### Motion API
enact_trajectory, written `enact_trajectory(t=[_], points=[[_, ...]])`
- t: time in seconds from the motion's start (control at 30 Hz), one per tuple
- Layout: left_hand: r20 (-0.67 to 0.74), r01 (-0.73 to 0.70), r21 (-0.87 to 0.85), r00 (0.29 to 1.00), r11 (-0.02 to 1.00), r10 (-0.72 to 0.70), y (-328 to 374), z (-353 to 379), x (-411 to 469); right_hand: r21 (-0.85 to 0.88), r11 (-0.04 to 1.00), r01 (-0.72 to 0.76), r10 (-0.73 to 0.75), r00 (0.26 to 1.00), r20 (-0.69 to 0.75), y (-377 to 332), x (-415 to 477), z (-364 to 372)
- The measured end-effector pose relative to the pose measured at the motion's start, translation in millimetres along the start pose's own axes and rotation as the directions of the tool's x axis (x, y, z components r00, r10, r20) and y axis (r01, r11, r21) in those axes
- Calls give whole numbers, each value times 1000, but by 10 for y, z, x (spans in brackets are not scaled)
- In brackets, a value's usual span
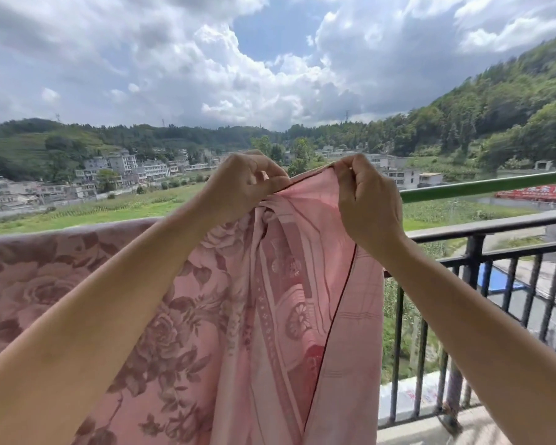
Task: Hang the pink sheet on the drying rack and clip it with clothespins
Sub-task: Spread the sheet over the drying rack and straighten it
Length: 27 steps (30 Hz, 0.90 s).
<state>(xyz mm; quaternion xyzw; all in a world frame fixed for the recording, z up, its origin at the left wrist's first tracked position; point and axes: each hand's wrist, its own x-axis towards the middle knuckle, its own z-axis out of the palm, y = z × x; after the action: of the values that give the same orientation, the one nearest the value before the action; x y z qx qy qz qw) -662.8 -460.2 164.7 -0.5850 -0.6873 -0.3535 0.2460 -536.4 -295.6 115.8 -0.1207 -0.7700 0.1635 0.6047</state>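
A pink sheet with a rose pattern hangs over a green drying pole that runs across the view. To the left the cloth lies spread flat over the pole; in the middle it is bunched. My left hand pinches the gathered top edge of the sheet. A hand's width to the right, my right hand grips the same dark-trimmed edge and holds it up at pole height. No clothespin shows in either hand or on the sheet.
A black metal balcony railing stands just behind the pole, with vertical bars down to a concrete ledge. Beyond it lie a drop, fields, buildings and wooded hills. The green pole is bare to the right of the sheet.
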Motion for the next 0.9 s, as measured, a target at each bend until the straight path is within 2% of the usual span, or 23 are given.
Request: enact_trajectory(t=[0.1, 0.27, 0.37, 0.5, 0.63, 0.7, 0.77, 0.9], points=[[47, -34, 72, 998, 997, 31, -55, 64, 14, -83, 996, 19, -23, 998, -50, 237, 59, -93], [141, 168, 40, 975, 985, -172, -42, 165, 290, -185, 978, 97, -116, 989, -94, 482, 157, -233], [53, 231, 36, 971, 972, -233, -4, 338, 552, -257, 953, 161, -184, 980, -69, 706, 236, -359], [-25, 184, 32, 983, 982, -183, 136, 758, 929, -309, 933, 183, -204, 978, -35, 1053, 271, -630], [-43, 65, -102, 997, 993, -70, 375, 1376, 1329, -346, 928, 140, -165, 985, -45, 1579, 223, -1043], [-11, 34, -231, 999, 972, -38, 557, 1691, 1513, -357, 929, 95, -130, 989, -74, 1880, 196, -1295], [65, 38, -365, 998, 930, -15, 790, 2011, 1687, -371, 927, 49, -92, 991, -99, 2179, 156, -1575], [134, 56, -461, 991, 885, 8, 1305, 2653, 2063, -443, 897, -11, -55, 989, -135, 2775, 185, -2189]])
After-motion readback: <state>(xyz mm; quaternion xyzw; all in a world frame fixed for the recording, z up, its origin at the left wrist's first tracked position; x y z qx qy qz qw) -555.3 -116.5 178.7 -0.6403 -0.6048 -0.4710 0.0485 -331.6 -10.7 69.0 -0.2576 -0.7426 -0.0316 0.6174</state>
